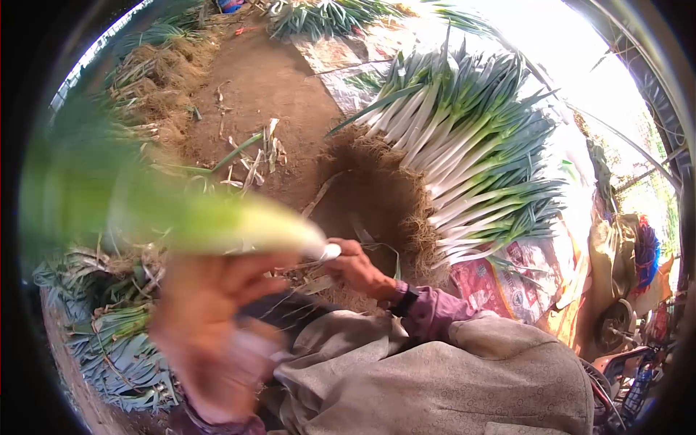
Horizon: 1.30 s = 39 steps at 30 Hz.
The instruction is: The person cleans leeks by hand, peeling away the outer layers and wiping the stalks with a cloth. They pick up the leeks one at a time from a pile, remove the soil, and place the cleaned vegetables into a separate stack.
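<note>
A large leek [250, 225], smeared by motion, stretches across the left side close to the camera. Its green leaves trail to the left and its white end points right. My left hand [225, 312], also blurred, is wrapped round it from below. At the white end, my right hand [362, 272] is closed, with a small white piece [330, 251] at its fingertips. A dark band circles the right wrist. Grey-brown cloth [435, 377] covers my lap.
Cleaned leeks [464, 152] lie fanned in a row at right, roots inward, on printed sacks [507, 279]. Leafy leeks [127, 355] are heaped at lower left, and rooted ones [156, 80] at upper left. Peeled scraps [250, 159] litter the bare soil [264, 87]. A wheeled vehicle [620, 355] stands far right.
</note>
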Each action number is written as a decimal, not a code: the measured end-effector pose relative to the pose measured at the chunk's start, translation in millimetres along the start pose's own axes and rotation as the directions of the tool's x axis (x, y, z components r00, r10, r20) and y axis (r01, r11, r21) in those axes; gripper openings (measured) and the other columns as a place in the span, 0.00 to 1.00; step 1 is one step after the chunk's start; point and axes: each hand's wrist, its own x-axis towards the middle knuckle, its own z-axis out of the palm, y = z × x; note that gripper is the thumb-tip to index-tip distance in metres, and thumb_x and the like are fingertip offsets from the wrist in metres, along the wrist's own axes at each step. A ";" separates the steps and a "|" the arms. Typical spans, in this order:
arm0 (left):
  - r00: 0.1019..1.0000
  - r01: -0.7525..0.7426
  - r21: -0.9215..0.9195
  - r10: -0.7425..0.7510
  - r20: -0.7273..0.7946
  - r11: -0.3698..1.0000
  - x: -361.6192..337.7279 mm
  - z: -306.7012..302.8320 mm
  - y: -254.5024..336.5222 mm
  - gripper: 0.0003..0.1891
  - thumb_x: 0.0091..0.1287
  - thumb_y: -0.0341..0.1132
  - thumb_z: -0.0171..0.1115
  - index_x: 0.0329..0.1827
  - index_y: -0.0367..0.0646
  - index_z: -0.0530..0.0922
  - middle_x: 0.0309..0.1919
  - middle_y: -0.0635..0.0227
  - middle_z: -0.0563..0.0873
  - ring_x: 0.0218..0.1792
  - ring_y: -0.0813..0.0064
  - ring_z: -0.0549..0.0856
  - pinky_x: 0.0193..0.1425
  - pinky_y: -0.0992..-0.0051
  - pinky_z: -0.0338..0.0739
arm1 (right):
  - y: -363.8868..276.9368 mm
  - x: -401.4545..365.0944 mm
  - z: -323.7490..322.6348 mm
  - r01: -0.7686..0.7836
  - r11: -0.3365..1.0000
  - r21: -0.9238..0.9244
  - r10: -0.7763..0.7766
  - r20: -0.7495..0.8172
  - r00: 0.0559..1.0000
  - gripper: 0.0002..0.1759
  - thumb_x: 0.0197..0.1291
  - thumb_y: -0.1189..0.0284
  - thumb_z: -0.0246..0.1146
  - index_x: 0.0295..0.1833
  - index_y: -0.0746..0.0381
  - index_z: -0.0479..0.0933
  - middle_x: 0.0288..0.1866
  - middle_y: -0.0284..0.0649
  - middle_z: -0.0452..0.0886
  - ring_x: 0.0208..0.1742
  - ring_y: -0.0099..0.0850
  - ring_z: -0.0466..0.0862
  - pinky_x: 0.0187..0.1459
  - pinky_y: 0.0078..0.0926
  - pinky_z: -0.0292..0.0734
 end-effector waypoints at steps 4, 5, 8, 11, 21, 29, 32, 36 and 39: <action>0.989 0.080 0.216 -0.104 0.101 0.973 -0.2 25.3 -15.6 0.53 0.56 0.60 0.68 0.76 0.36 0.52 0.66 0.47 0.69 0.59 0.57 0.78 0.59 0.62 0.74 | -46.5 -0.2 -45.8 -0.011 0.951 0.310 0.075 -0.196 0.978 0.09 0.66 0.68 0.57 0.33 0.58 0.70 0.22 0.28 0.68 0.20 0.19 0.68 0.20 0.19 0.62; 0.991 0.063 0.304 -0.095 0.091 0.951 -5.0 7.3 -33.8 0.47 0.61 0.55 0.65 0.75 0.36 0.55 0.63 0.48 0.73 0.57 0.56 0.80 0.57 0.62 0.76 | -52.2 6.1 -67.0 0.061 0.957 0.283 0.001 -0.215 0.977 0.10 0.67 0.67 0.58 0.32 0.58 0.70 0.21 0.27 0.68 0.20 0.19 0.69 0.19 0.19 0.63; 0.944 0.328 0.329 -0.291 -0.158 0.885 -44.2 -42.8 -75.2 0.41 0.67 0.52 0.62 0.73 0.34 0.58 0.62 0.48 0.75 0.56 0.57 0.81 0.58 0.64 0.76 | -62.2 31.8 -140.7 0.266 0.931 0.249 -0.191 -0.289 0.938 0.10 0.65 0.70 0.55 0.29 0.59 0.71 0.19 0.30 0.70 0.19 0.20 0.71 0.19 0.20 0.66; 0.832 0.534 0.288 -0.433 -0.346 0.795 -99.7 -93.5 -105.0 0.35 0.67 0.47 0.63 0.69 0.32 0.65 0.60 0.49 0.76 0.53 0.61 0.82 0.55 0.68 0.76 | -57.1 78.8 -225.4 0.150 0.963 0.223 -0.002 -0.551 0.834 0.13 0.65 0.68 0.55 0.26 0.55 0.69 0.18 0.27 0.68 0.18 0.21 0.70 0.19 0.20 0.64; 0.621 0.761 0.209 -0.596 -0.509 0.614 -179.8 -95.6 -153.3 0.18 0.66 0.30 0.60 0.58 0.31 0.75 0.33 0.63 0.84 0.32 0.79 0.80 0.36 0.75 0.74 | 16.5 76.8 -401.1 -0.109 -0.202 -0.973 -0.365 -0.028 0.931 0.06 0.46 0.73 0.63 0.27 0.60 0.72 0.20 0.49 0.70 0.25 0.53 0.72 0.28 0.46 0.66; 0.797 0.597 0.459 -0.421 -0.432 0.658 -215.0 -89.9 -187.1 0.14 0.61 0.34 0.64 0.45 0.34 0.77 0.27 0.49 0.80 0.28 0.50 0.80 0.31 0.60 0.72 | 2.1 162.4 -227.4 -0.102 -0.559 -0.823 -0.108 -0.050 0.993 0.19 0.56 0.55 0.64 0.40 0.61 0.79 0.38 0.50 0.83 0.43 0.50 0.83 0.42 0.50 0.77; 0.817 0.569 0.530 -0.357 -0.453 0.628 -229.3 -81.3 -202.8 0.15 0.57 0.31 0.64 0.46 0.35 0.76 0.31 0.48 0.82 0.33 0.48 0.83 0.35 0.59 0.76 | -28.9 212.3 -89.2 0.171 -0.519 -0.837 -0.150 0.287 0.946 0.18 0.61 0.58 0.61 0.39 0.63 0.78 0.33 0.54 0.80 0.36 0.53 0.81 0.36 0.51 0.74; 0.793 0.606 0.539 -0.399 -0.460 0.584 -238.5 -80.6 -198.4 0.18 0.57 0.33 0.64 0.49 0.36 0.74 0.37 0.49 0.82 0.38 0.47 0.84 0.39 0.58 0.79 | -59.1 215.4 140.6 0.451 -0.373 -0.811 -0.166 0.537 0.827 0.13 0.62 0.63 0.62 0.39 0.64 0.77 0.32 0.53 0.80 0.30 0.51 0.80 0.34 0.45 0.75; 0.747 0.665 0.520 -0.456 -0.484 0.537 -244.9 -85.2 -193.6 0.18 0.58 0.35 0.64 0.49 0.37 0.73 0.39 0.48 0.81 0.37 0.47 0.83 0.40 0.58 0.78 | 9.7 230.5 237.5 0.747 -0.193 -0.637 -0.222 0.769 0.599 0.14 0.63 0.61 0.61 0.37 0.62 0.78 0.28 0.48 0.80 0.30 0.44 0.82 0.34 0.42 0.76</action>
